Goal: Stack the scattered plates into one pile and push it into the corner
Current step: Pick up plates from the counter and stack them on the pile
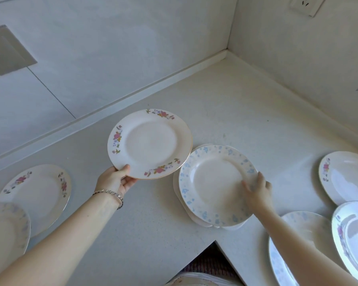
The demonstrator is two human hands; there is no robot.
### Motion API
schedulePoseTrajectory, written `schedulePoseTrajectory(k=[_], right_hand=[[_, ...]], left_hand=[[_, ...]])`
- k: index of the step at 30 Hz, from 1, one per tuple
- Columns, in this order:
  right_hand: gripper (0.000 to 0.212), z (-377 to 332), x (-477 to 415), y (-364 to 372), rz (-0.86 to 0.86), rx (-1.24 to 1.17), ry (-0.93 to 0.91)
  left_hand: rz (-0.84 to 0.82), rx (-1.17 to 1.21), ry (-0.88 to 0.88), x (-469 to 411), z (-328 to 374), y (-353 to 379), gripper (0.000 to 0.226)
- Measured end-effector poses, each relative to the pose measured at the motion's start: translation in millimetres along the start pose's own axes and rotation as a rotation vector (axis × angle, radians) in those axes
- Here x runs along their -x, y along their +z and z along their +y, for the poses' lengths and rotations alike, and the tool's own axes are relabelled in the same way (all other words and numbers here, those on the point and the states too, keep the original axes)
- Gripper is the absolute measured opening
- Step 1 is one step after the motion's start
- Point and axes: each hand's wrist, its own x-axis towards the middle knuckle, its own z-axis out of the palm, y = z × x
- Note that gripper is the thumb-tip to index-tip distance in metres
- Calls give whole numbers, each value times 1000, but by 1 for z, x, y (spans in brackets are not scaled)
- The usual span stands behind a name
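Observation:
My left hand [117,180] grips the near rim of a white plate with pink flowers [150,143] and holds it tilted above the counter. Just to its right lies a small pile of plates [194,218], topped by a blue-speckled plate [215,185]. My right hand [256,189] rests on that top plate's right rim, fingers spread. Scattered plates lie flat around: a pink-flowered plate [37,196] and a blue-patterned plate [7,228] at the left, a pink-flowered plate [347,177], a blue-patterned plate [298,236] and another flowered plate [354,236] at the right.
The white counter [236,112] runs back to a corner [226,52] where two walls meet. A wall socket [307,5] sits high on the right wall. The counter's front edge forms an inner notch [215,242] near me.

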Motion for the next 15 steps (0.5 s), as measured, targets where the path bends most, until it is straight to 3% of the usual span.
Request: schedulePoseTrajectory(k=[2, 6, 10, 15], right_hand=[[65, -2, 5, 5, -37, -67, 5], [61, -13, 9, -3, 83, -66, -61], [46, -37, 20, -21, -70, -427, -151], [46, -11, 20, -41, 1, -225, -166]], left_hand=[[-35, -23, 3, 7, -1, 3, 19], [-131, -100, -44, 24, -10, 16, 18], [-289, -201, -129, 43, -29, 41, 17], [-439, -426, -196, 51, -55, 69, 9]])
